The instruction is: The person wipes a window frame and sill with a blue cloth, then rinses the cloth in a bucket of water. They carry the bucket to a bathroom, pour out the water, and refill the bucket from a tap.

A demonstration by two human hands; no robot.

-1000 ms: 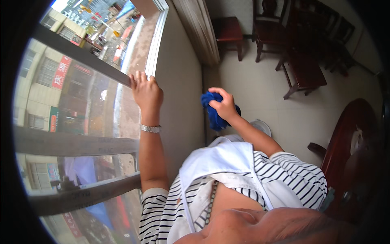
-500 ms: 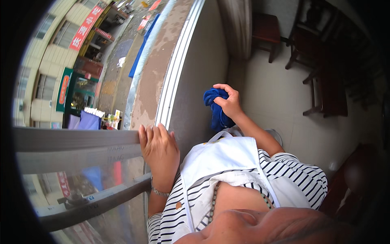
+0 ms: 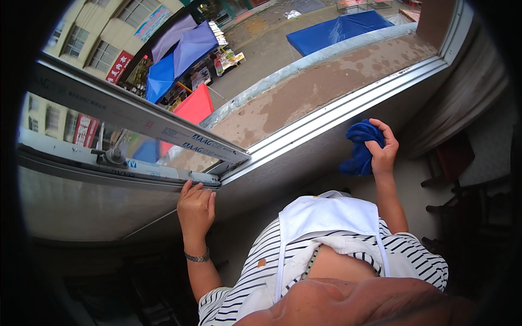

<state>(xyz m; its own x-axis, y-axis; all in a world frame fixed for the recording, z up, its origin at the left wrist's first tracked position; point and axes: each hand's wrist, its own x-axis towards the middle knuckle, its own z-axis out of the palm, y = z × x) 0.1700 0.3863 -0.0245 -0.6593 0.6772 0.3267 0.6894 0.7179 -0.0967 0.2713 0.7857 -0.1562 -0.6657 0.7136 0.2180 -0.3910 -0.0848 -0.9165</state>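
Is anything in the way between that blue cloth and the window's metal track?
Nothing visible blocks the blue cloth in the right hand from the silver track; the sliding panes' frames are off to the left.

Window track (image 3: 348,112), one, silver. Left hand (image 3: 197,209): fingertips against a sash frame (image 3: 157,169), near the track's left end. Right hand (image 3: 385,155): gripping one bunched blue cloth (image 3: 359,155), room side of the track. Brown ledge (image 3: 326,84), blotched: along the track's outer side. Blue canopy (image 3: 342,32): outdoors, beyond the track.
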